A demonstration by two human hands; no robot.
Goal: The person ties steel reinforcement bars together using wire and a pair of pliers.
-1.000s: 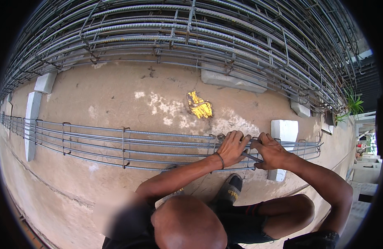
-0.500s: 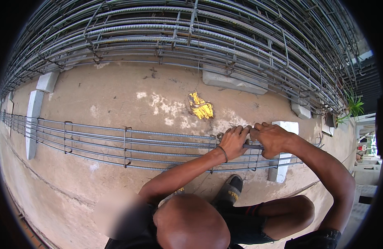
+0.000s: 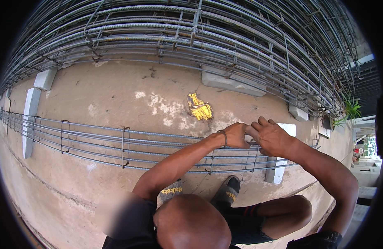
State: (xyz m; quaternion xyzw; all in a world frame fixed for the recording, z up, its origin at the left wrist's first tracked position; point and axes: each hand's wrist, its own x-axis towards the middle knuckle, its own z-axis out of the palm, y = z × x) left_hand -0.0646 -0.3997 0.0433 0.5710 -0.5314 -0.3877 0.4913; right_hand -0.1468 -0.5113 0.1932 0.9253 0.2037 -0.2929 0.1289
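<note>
A long, narrow rebar cage (image 3: pixel 166 144) with square stirrups runs from left to right ahead of me. My left hand (image 3: pixel 238 135) is closed over its upper bars near the right end, with a dark band on the wrist. Close against it, my right hand (image 3: pixel 272 135) is also closed, its fingers bent toward the left hand's fingertips. What the fingers hold is hidden; only a small dark bit shows between the hands. Below them, a stirrup (image 3: pixel 254 159) encircles the lower bars.
White concrete blocks prop the cage at left (image 3: pixel 30 124) and at right (image 3: pixel 278 170). Yellow work gloves (image 3: pixel 199 107) lie on the concrete floor beyond it. Stacked rebar cages (image 3: pixel 158 37) fill the far side, resting on another block (image 3: pixel 233 81). My shod feet are near the cage.
The left hand has turned, its wrist higher and fingers now curled. My right hand has shifted slightly, and the dark bar that showed between the hands is now mostly hidden.
</note>
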